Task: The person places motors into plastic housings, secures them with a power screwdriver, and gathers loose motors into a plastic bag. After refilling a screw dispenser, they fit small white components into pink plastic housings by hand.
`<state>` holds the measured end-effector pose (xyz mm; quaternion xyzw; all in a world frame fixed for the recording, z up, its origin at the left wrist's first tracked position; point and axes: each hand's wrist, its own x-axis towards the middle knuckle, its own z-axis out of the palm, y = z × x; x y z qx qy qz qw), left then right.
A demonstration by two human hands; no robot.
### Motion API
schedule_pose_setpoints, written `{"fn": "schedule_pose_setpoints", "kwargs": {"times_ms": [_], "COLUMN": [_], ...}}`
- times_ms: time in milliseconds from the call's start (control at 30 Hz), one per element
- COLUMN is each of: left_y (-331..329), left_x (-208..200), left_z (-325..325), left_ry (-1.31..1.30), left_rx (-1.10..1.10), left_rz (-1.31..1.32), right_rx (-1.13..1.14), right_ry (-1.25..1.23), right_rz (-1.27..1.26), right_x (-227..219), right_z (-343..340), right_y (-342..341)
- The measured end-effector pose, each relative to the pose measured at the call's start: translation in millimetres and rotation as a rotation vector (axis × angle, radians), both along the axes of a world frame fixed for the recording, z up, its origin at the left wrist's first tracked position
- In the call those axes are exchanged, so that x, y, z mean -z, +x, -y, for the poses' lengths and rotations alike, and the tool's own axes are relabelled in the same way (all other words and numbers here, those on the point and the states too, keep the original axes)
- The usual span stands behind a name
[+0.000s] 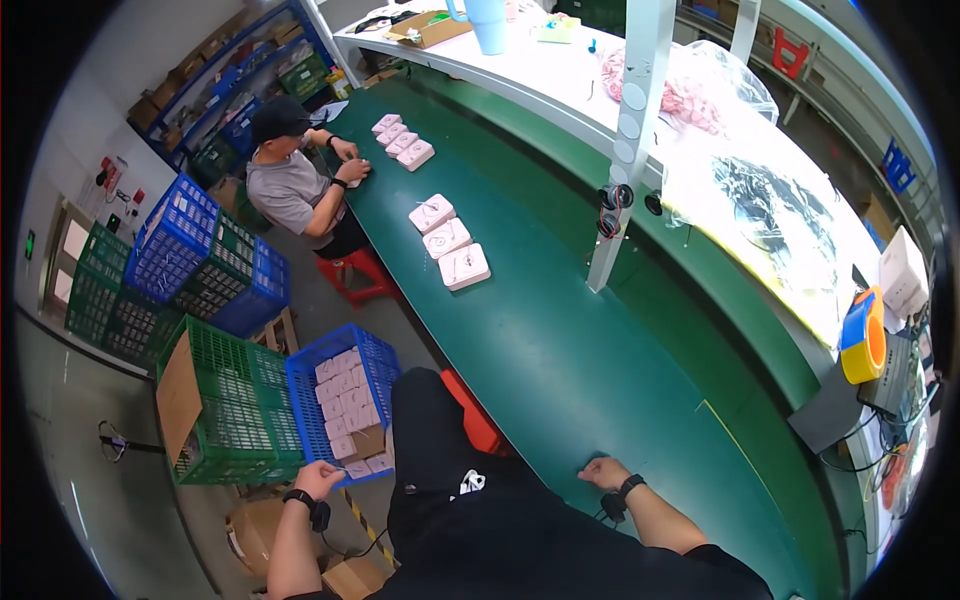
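Observation:
My left hand (318,480) is low on the left, at the near edge of a blue plastic crate (303,405). Its fingers are drawn together; what they hold, if anything, is too small to make out. Inside the crate lie several pale pink boxes (347,400) in rows, with a brown cardboard piece (369,441) among them. My right hand (605,473) rests on the green table (540,350) near its front edge, its fingers curled in and their contents hidden. Farther along the table, three open pink boxes (446,239) stand in a row, apart from both hands.
At the table's far left sits a co-worker (295,180), hands on a small item, beside several more pink boxes (402,142). Green crates (240,400) and blue crates (178,235) are stacked at left. A white post (632,150) rises beside the raised white shelf (560,85).

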<state>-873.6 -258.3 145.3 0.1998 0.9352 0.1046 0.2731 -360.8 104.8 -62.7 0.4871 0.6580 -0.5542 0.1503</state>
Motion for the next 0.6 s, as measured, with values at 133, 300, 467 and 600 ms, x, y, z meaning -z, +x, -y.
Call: {"fn": "schedule_pose_setpoints", "kwargs": {"times_ms": [133,300,467,600], "left_y": [-9.8,-28.8,-49.0,-70.6], "left_x": [17.4,14.0,12.0,23.0], "left_z": [-8.4,-102.3,-184.6,-227.0], "left_ry": [-0.139,-0.134,-0.087,-0.105], "left_rx": [0.117,0.259,0.389,0.468], "left_rz": [0.021,0.026,0.021,0.053], "right_rx": [0.006,0.097,0.106,0.164], "right_ry": [0.015,-0.028,0.035,-0.029], "right_rz": [-0.039,-0.024,0.028,0.068], "right_x": [7.2,2.2,-20.2,0.0], "right_z": [9.9,7.7,-1.3,-4.9], "right_y": [7.0,-0.4,-11.1,-16.5]}}
